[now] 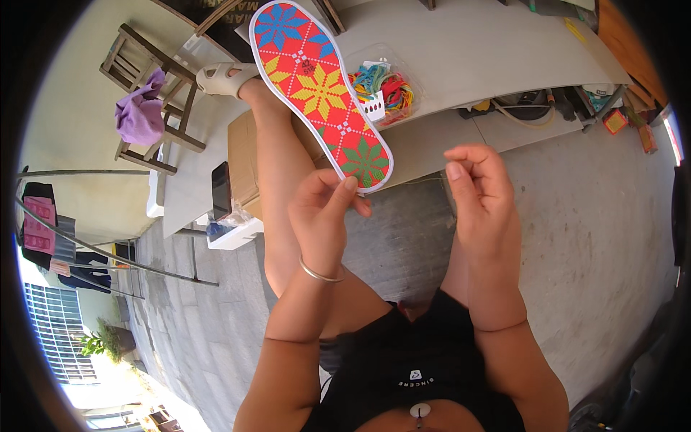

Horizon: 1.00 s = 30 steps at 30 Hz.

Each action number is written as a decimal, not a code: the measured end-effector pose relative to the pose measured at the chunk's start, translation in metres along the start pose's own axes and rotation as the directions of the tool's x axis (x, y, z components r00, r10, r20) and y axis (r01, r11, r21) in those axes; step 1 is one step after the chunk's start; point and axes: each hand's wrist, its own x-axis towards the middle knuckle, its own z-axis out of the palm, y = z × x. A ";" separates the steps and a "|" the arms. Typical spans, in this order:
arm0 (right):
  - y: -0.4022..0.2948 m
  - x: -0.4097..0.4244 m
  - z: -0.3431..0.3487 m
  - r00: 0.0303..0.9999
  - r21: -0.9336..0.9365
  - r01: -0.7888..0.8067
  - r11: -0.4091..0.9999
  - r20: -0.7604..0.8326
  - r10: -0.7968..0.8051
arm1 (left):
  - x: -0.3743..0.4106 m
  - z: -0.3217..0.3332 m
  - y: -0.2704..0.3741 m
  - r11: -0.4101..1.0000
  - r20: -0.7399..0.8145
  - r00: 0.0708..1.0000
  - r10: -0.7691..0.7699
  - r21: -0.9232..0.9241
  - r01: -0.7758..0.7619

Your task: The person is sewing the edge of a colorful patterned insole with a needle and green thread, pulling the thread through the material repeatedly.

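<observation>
An embroidered shoe insole (324,89), red with blue, yellow and green flower patterns and a white edge, is pinched at its near end between the thumb and fingers of my left hand (329,216). My right hand (480,189) is raised to the right, apart from the insole, with thumb and forefinger close together. A thin thread seems to run between the insole and this hand; whether a needle is in the fingers cannot be told. Behind the insole, a clear plastic box (418,97) holds colourful thread skeins (391,86) and a white card.
A grey table (486,48) stretches across the far side. A smartphone (221,190) lies left of my leg, beside a cardboard box (240,156). Further left, a purple cloth (140,113) hangs on a wooden chair (186,102). Metal rails (135,262) stand at the left.
</observation>
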 end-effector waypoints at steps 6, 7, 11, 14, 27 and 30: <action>0.036 -0.010 0.033 0.849 -0.311 0.527 0.791 0.228 -0.476 | -0.002 0.005 0.002 1.000 0.035 0.999 0.007 -0.014 -0.006; 0.036 -0.010 0.035 0.841 -0.319 0.541 0.778 0.231 -0.489 | -0.003 0.005 0.003 1.000 0.032 0.999 0.012 -0.012 -0.011; 0.037 -0.011 0.038 0.818 -0.342 0.576 0.743 0.230 -0.528 | -0.006 0.004 0.003 0.999 0.039 0.999 0.032 -0.032 -0.031; 0.038 -0.012 0.039 0.808 -0.356 0.589 0.725 0.241 -0.538 | -0.007 0.004 0.002 0.999 0.039 0.999 0.034 -0.036 -0.032; 0.038 -0.016 0.041 0.796 -0.457 0.605 0.651 0.323 -0.512 | -0.014 0.009 -0.014 0.756 0.097 0.909 0.406 0.523 -0.394; 0.045 -0.018 0.042 0.800 -0.451 0.600 0.661 0.320 -0.508 | -0.014 0.010 -0.015 0.760 0.109 0.923 0.370 0.536 -0.368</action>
